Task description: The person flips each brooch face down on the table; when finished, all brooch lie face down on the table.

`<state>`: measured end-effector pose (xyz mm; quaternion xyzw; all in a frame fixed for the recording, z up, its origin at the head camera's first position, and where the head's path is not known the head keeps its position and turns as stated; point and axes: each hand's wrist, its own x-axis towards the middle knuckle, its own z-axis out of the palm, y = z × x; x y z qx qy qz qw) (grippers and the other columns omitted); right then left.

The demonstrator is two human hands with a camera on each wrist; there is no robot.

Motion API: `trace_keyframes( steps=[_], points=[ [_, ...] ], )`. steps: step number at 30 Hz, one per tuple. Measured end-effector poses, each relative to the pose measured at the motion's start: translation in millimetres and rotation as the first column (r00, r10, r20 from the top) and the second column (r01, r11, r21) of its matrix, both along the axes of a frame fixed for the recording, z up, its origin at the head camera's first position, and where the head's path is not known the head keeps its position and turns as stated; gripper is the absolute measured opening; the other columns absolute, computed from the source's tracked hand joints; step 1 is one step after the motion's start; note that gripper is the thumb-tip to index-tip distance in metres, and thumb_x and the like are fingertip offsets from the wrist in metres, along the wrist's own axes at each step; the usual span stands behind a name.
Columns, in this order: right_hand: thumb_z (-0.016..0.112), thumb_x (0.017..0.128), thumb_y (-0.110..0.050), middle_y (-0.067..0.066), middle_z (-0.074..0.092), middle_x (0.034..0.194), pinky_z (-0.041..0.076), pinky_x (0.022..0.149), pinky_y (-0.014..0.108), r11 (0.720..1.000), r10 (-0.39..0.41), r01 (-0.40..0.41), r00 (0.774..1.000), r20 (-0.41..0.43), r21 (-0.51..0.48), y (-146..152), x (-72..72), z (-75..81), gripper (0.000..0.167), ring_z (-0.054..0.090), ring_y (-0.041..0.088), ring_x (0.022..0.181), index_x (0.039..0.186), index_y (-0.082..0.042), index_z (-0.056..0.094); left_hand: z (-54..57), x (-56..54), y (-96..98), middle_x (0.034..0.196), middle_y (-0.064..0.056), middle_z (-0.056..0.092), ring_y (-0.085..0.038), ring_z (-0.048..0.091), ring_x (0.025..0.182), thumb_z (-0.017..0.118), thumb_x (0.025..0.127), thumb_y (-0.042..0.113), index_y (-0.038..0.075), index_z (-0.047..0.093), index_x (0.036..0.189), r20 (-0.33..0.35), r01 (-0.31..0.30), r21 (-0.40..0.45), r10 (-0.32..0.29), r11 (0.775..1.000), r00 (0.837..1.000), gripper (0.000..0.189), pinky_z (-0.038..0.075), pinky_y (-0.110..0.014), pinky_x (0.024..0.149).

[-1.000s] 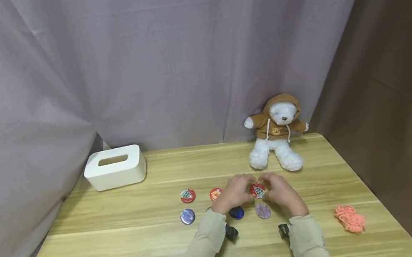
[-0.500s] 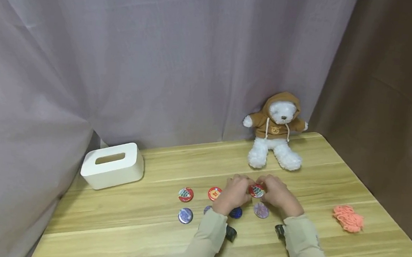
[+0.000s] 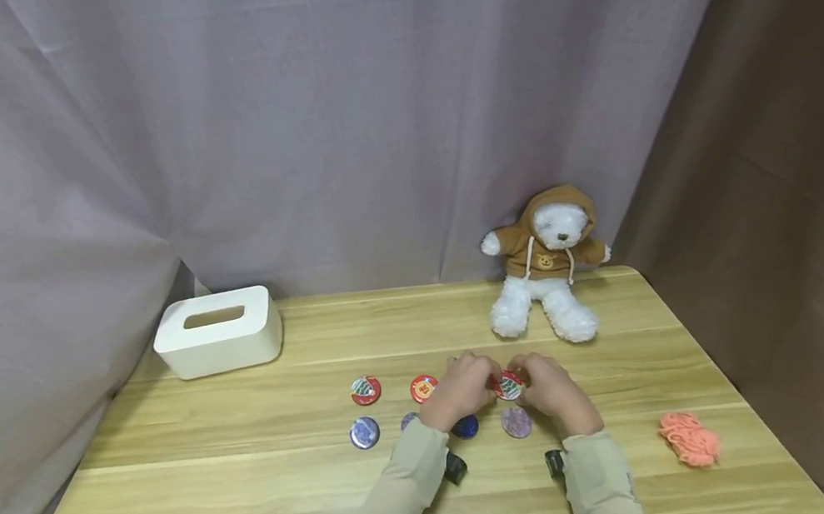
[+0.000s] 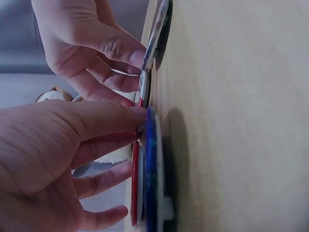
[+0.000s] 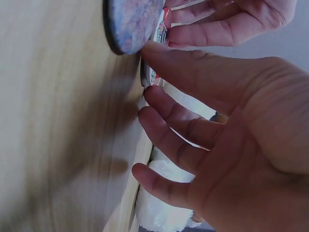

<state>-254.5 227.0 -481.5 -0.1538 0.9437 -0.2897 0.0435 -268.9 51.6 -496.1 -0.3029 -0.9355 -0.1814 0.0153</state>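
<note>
A round red button badge with a green-and-white tree [image 3: 510, 385] lies between both hands. The left hand [image 3: 464, 388] pinches its left edge with thumb and fingertips, while the right hand [image 3: 551, 396] holds the opposite edge. Seen from the left wrist, the thumb passes just behind a dark blue badge [image 4: 151, 169]. In the right wrist view, the thumb tip overlaps the rim of a mottled lilac badge [image 5: 135, 24]. A red badge with a yellow centre [image 3: 423, 389] sits left of the left hand, and a purple badge [image 3: 408, 421] is partly hidden by that hand's wrist.
Further left lie another red tree badge [image 3: 365, 390] and a blue-purple badge [image 3: 365, 433]. A white tissue box [image 3: 219, 333] stands at the back left. A plush bear in a brown hoodie [image 3: 549, 263] sits behind the hands; coral yarn [image 3: 690, 439] lies at the right.
Fingers of both hands have lowered from above the tree badge to its side edges, and the badge has turned slightly. The whole view has shifted a little; the other badges stay in place.
</note>
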Motion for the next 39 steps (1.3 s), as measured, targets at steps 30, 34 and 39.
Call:
trace_keyframes(
  steps=[30, 34, 39],
  points=[
    [0.073, 0.084, 0.002, 0.009, 0.073, 0.091, 0.053, 0.084, 0.051, 0.993, 0.062, -0.063, 0.998, -0.005, -0.096, 10, -1.4, 5.2, 0.011, 0.068, 0.027, 0.088, 0.095, 0.000, 0.074, 4.3, -3.3, -9.2, 0.085, 0.013, 0.071, -0.008, 0.052, 0.080, 0.079, 0.087, 0.013, 0.021, 0.076, 0.086, 0.010, -0.019, 0.103, 0.018, 0.994, 1.000, 0.008, 0.040, -0.042, 0.086],
    [0.069, 0.087, 0.003, 0.006, 0.073, 0.087, 0.053, 0.081, 0.048, 0.994, 0.042, -0.047, 0.998, -0.054, -0.099, 11, -3.4, 5.9, 0.009, 0.067, 0.023, 0.083, 0.093, -0.001, 0.074, 6.0, -4.3, -11.1, 0.084, 0.012, 0.071, -0.009, 0.054, 0.082, 0.078, 0.088, 0.012, 0.019, 0.076, 0.089, 0.031, -0.033, 0.128, 0.029, 0.991, 0.999, 0.007, 0.040, -0.045, 0.090],
    [0.068, 0.087, 0.005, 0.006, 0.072, 0.085, 0.054, 0.079, 0.048, 0.996, 0.010, -0.019, 0.994, -0.108, -0.087, 10, -2.2, 6.7, 0.010, 0.067, 0.023, 0.081, 0.092, -0.002, 0.074, 5.4, -7.0, -11.7, 0.080, 0.014, 0.071, -0.009, 0.060, 0.081, 0.075, 0.087, 0.011, 0.019, 0.076, 0.090, -0.003, -0.023, 0.141, 0.024, 0.990, 1.000, 0.009, 0.044, -0.043, 0.085]
  ],
)
